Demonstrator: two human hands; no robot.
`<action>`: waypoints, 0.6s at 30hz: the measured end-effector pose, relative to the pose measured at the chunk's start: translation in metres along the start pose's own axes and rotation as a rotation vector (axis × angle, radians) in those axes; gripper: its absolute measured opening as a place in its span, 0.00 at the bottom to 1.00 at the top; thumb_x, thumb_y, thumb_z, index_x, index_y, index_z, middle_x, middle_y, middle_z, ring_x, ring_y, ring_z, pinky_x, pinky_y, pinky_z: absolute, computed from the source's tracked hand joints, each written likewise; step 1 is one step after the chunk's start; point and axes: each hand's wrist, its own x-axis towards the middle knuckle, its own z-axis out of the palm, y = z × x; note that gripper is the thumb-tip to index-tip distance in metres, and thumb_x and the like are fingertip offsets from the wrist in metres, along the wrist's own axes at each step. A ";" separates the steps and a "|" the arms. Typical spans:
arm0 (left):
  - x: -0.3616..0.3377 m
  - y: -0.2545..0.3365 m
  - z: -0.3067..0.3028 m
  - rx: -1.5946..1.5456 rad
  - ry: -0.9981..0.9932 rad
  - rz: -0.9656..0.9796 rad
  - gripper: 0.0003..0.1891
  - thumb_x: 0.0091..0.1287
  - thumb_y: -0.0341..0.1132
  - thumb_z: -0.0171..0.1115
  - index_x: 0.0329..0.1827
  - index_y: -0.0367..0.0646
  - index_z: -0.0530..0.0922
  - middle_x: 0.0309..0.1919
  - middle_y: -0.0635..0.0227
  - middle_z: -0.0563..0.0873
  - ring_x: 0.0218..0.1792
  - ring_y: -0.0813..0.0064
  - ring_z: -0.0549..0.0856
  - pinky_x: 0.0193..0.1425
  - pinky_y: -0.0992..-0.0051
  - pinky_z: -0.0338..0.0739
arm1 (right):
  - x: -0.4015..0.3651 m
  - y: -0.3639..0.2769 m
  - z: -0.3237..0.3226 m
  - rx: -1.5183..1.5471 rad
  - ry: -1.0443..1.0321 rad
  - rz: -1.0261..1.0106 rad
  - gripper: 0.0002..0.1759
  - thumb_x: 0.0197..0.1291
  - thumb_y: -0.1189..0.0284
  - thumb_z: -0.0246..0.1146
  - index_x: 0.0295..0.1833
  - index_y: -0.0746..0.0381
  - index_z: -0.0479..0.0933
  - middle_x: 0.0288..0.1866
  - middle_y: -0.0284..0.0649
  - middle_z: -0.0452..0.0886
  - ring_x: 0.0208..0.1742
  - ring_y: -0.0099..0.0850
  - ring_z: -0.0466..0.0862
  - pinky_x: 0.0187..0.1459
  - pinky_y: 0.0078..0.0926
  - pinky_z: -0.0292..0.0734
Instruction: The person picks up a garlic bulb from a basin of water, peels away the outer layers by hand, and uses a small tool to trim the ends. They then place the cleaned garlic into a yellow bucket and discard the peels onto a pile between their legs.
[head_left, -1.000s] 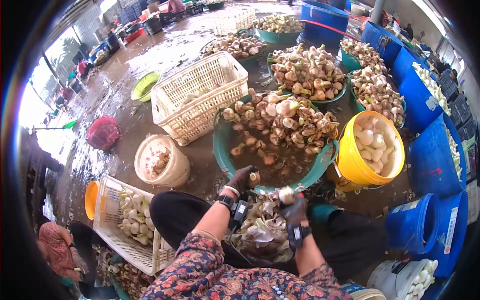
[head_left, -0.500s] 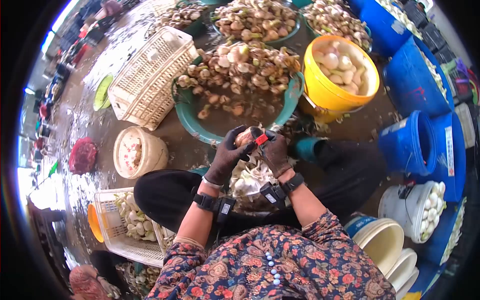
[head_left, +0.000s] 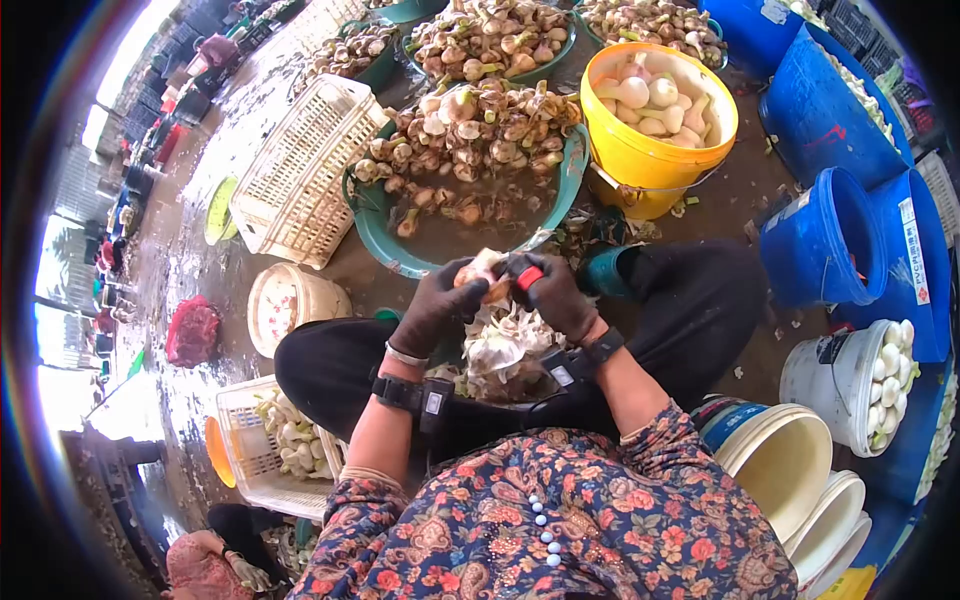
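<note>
My left hand (head_left: 430, 315), in a dark, soiled glove, is closed around a garlic bulb (head_left: 487, 272) with brownish skin and a paler exposed side. Gloved too, my right hand (head_left: 556, 297) presses close against the bulb's right side with its fingers bent. A small red tool (head_left: 528, 278) shows at its thumb and fingers; any blade is hidden. Below both hands, a heap of peeled garlic skins (head_left: 510, 345) lies between my legs. Just beyond the hands stands a green basin (head_left: 380, 245) with brownish water and many unpeeled garlic bulbs (head_left: 480, 135).
A yellow bucket (head_left: 640, 195) of pale bulbs stands right of the basin. White crates (head_left: 300, 180) and a cream bucket (head_left: 335, 300) are on the left. Blue tubs (head_left: 830, 130) and a white bucket (head_left: 820, 375) line the right. Another person's hand (head_left: 248, 572) shows at lower left.
The bulb has turned in my left hand, now showing a paler side. My right hand has shifted slightly right and rotated. The whole view has tilted a little.
</note>
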 end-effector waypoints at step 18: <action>0.038 -0.045 -0.025 -0.296 -0.176 -0.126 0.28 0.60 0.41 0.63 0.60 0.33 0.70 0.48 0.69 0.78 0.45 0.82 0.77 0.49 0.81 0.73 | 0.004 0.040 0.016 0.712 -0.128 0.604 0.15 0.67 0.63 0.54 0.43 0.65 0.77 0.27 0.28 0.76 0.26 0.17 0.74 0.27 0.18 0.70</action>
